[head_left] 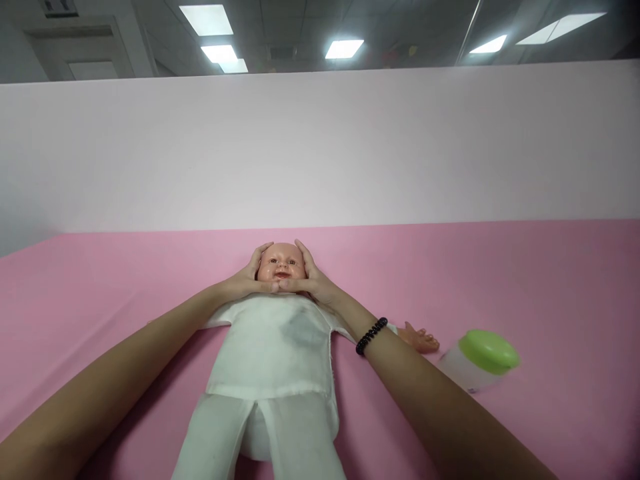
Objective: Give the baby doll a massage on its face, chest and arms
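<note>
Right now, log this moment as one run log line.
left hand: cupping doll head | right hand: cupping doll head | doll body: white cloth, face-up | nearby: green-lidded jar, pink surface

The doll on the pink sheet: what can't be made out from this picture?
In the head view:
The doll's head: ears hidden by the left hand and right hand.
The doll's legs: ends cut off by the bottom edge.
The green-lidded jar: blurred, contents impossible to tell.
</note>
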`<state>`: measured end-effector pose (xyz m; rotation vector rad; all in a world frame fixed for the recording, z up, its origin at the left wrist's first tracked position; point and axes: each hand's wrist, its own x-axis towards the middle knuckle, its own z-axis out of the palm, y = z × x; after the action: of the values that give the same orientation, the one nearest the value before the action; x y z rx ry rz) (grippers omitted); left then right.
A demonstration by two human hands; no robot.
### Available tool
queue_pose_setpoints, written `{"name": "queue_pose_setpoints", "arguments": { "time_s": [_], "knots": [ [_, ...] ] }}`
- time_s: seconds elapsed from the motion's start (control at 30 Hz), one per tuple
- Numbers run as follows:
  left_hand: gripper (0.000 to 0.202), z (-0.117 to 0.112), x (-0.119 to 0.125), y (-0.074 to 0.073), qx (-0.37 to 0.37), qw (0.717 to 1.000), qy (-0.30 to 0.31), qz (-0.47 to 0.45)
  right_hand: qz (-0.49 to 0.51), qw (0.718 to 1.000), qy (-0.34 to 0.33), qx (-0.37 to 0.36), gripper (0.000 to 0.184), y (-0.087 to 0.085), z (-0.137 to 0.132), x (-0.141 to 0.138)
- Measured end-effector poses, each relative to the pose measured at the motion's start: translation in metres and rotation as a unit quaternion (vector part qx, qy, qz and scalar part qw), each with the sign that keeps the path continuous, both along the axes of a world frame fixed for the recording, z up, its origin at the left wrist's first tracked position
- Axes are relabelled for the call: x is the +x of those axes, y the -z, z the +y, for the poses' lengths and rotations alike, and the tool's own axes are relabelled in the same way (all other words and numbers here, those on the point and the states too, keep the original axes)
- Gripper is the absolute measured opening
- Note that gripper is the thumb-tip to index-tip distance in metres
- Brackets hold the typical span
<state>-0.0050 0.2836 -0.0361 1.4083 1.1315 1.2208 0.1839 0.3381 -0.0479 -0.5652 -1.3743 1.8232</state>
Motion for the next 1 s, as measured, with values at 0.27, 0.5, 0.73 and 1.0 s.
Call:
{"name": "queue_pose_setpoints", "arguments": {
  "time_s": [0.27, 0.5, 0.73, 1.0],
  "knots": [
    [0.113, 0.002, -0.014, -0.008, -0.024, 0.997, 0.056, 0.041, 0.008, 0.999, -0.030, -0.027, 0.129, -0.001, 0.004, 0.006],
    [0.105, 0.004, -0.015, -0.004, 0.000, 0.998, 0.065, 0.024, 0.013, 1.000, -0.021, -0.018, 0.131, -0.001, 0.003, 0.006],
    [0.102, 0.004, -0.018, -0.005, -0.006, 0.995, 0.083, 0.049, 0.031, 0.998, -0.030, -0.034, 0.125, -0.001, 0.004, 0.006],
    [0.111, 0.004, -0.015, -0.002, 0.010, 0.997, 0.064, 0.043, 0.006, 0.999, -0.028, -0.017, 0.129, -0.002, 0.003, 0.007]
  ]
}}
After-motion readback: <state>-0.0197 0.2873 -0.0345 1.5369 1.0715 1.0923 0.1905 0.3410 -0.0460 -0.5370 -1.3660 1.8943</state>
